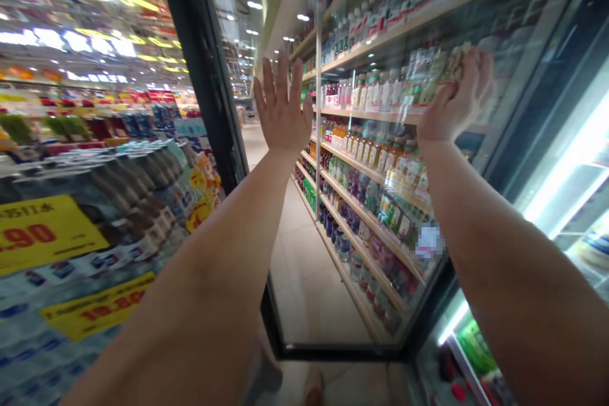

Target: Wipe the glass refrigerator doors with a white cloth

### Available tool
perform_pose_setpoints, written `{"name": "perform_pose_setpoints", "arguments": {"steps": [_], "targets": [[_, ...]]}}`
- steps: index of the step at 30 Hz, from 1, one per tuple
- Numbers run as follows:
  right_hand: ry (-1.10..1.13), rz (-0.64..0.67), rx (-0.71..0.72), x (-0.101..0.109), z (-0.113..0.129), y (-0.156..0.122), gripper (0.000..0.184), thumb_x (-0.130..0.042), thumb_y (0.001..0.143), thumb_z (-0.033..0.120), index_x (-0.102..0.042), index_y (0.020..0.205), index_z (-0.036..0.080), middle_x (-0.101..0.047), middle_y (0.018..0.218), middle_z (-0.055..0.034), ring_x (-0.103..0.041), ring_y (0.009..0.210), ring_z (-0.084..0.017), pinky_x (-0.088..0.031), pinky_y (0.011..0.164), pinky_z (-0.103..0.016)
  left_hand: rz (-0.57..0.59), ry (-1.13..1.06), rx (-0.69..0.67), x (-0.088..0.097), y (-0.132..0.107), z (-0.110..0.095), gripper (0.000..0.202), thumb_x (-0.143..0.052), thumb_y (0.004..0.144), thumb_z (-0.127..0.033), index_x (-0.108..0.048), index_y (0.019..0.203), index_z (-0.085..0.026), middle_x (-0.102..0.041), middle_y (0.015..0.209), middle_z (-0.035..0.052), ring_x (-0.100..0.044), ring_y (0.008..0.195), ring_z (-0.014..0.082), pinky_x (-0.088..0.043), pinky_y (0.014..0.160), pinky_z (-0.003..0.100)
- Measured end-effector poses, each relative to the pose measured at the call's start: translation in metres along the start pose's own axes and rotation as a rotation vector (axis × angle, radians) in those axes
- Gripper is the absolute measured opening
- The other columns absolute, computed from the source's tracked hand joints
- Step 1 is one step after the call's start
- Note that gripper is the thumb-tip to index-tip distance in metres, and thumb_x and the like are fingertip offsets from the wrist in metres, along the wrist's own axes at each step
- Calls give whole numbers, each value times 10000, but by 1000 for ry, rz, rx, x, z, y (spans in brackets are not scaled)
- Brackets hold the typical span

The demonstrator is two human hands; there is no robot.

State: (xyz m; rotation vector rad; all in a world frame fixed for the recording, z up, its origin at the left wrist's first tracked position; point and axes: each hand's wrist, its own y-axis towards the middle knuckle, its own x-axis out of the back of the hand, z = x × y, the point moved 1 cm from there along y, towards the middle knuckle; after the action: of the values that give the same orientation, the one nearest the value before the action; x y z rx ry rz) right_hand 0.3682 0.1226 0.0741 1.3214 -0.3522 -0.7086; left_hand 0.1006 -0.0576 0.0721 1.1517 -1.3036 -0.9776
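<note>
A glass cooler door (314, 304) with a black frame stands swung open in front of me. Raised with fingers spread, my left hand (284, 108) is at the door's glass, nearer its outer frame edge; whether the palm touches the pane I cannot tell. My right hand (454, 98) is also up, on the hinge side of the pane, its thumb apart and its fingers loosely bent and somewhat blurred. Neither hand holds anything that I can see. Through the glass appear shelves of bottled drinks (375, 92).
Left of the door is a display of stacked packs (118, 184) with yellow price signs (42, 235). At right, the lit cooler interior (580, 158) shows, with green packages (478, 346) low down. A tiled floor (299, 260) runs below and beyond the door.
</note>
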Motion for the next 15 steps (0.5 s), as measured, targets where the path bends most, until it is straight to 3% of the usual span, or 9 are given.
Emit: {"name": "perform_pose_setpoints", "arguments": {"steps": [3,8,10,12,15], "targets": [[2,35,91,2,4,-3,591,-139,1044,414,-405,1530,206,-284,1661,-91,-211,1488,-417,-107,1188,-685,2,-45,5,1,-1,-1,674,-264,977,-502,-299,1613,-284,-114,1659,-228,304,1480,10,202,1279,346],[-62,285,484,21,44,-11,558,-401,985,429,-476,1508,252,-384,1633,-36,-291,1493,-373,-281,1182,-616,-11,-17,10,1,-1,1,680,-247,963,-527,-325,1599,-302,-177,1647,-222,362,1414,-53,237,1255,281],[-71,361,567,25,53,-12,569,-434,966,428,-489,1504,252,-415,1616,-41,-310,1495,-380,-309,1168,-630,-2,-32,-9,1,-1,1,696,-223,962,-558,-306,1600,-293,-201,1642,-220,405,1385,-50,300,1218,292],[-57,369,550,25,53,-12,543,-398,990,421,-486,1506,278,-425,1606,-35,-323,1495,-375,-304,1170,-639,17,-41,-13,1,0,1,720,-218,957,-582,-289,1603,-273,-207,1643,-211,433,1368,-41,351,1179,295],[-36,164,296,20,40,-8,561,-207,1054,410,-449,1525,224,-392,1615,-102,-330,1484,-365,-265,1189,-642,22,0,-2,4,-1,0,707,-215,972,-556,-304,1606,-254,-172,1658,-193,397,1398,-33,306,1208,279]]}}
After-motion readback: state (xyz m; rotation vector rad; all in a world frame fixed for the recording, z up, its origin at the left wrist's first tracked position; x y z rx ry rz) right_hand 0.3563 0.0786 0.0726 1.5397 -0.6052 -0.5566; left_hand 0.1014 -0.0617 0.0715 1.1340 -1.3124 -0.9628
